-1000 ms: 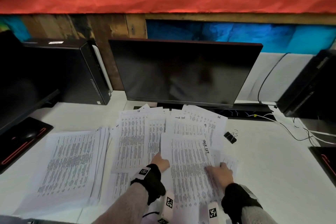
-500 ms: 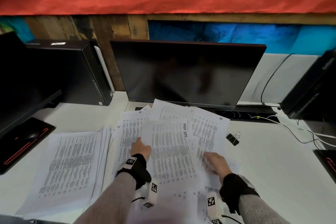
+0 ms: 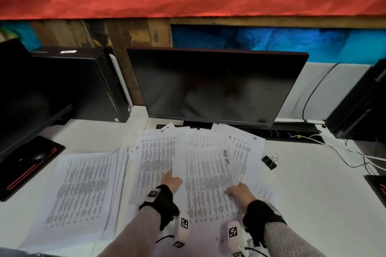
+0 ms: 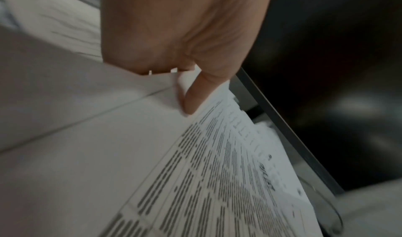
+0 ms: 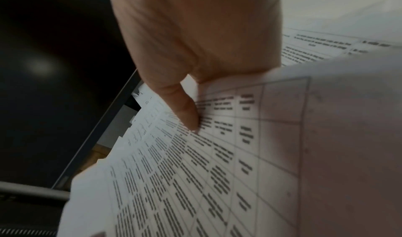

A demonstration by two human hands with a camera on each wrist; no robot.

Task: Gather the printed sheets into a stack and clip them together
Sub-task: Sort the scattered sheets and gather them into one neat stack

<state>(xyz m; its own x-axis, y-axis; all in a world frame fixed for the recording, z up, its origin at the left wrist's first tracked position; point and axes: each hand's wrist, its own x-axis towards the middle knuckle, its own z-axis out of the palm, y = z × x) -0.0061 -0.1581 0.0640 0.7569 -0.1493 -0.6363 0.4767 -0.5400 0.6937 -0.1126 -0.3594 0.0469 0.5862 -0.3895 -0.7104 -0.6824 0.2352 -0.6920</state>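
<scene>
Loose printed sheets (image 3: 156,158) lie fanned on the white desk (image 3: 313,204) in front of the monitor. Above them I hold a bundle of printed sheets (image 3: 205,179) with handwriting at its top right. My left hand (image 3: 172,180) pinches its left edge, thumb (image 4: 189,101) on top and fingers hidden beneath. My right hand (image 3: 236,190) pinches the right edge the same way, thumb (image 5: 185,111) lying on the print (image 5: 195,172). A black binder clip (image 3: 269,161) lies on the desk right of the papers, untouched. A thicker stack of sheets (image 3: 83,190) sits at the left.
A dark monitor (image 3: 215,87) stands just behind the papers, a black computer tower (image 3: 83,85) to its left. A black mouse pad with a mouse (image 3: 29,165) lies far left. Cables (image 3: 355,156) trail over the desk at the right, beside another dark unit (image 3: 363,106).
My hands went from pressing flat on the top sheets to pinching a bundle by both side edges. The bundle rose off the spread, swung left, then came back to the middle.
</scene>
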